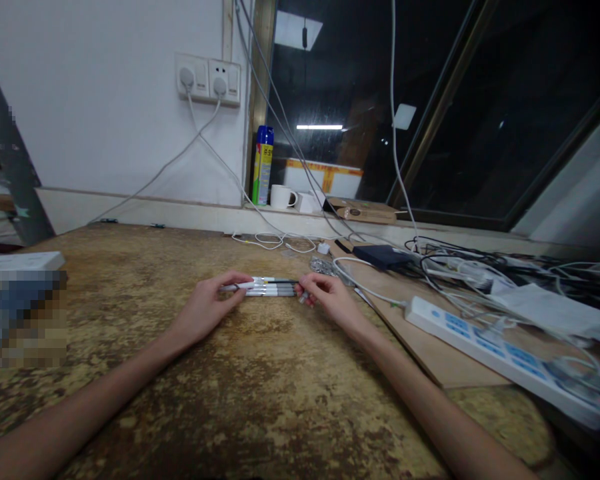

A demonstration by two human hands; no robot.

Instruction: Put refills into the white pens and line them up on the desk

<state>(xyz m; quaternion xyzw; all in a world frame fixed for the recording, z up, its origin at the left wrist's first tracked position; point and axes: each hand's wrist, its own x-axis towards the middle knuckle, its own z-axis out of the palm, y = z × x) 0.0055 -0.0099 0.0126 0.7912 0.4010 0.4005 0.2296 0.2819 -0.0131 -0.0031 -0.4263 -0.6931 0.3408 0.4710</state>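
A row of white and grey pens (270,291) lies side by side on the worn wooden table (260,373), between my two hands. My left hand (211,301) is closed at the left end of the row, its thumb and fingers around a white pen (239,286). At the right end, my right hand (326,293) is closed in a pinch. A small greyish, partly clear piece (304,297) shows at its fingertips, too small to name. A thin dark stick (283,282) runs along the row towards the right fingers; whether they touch it I cannot tell.
A clear plastic bag (323,267) lies just behind my right hand. To the right are a white power strip (500,357), a black box (383,257) and tangled cables. A spray can (263,167) and a white mug (282,197) stand on the windowsill.
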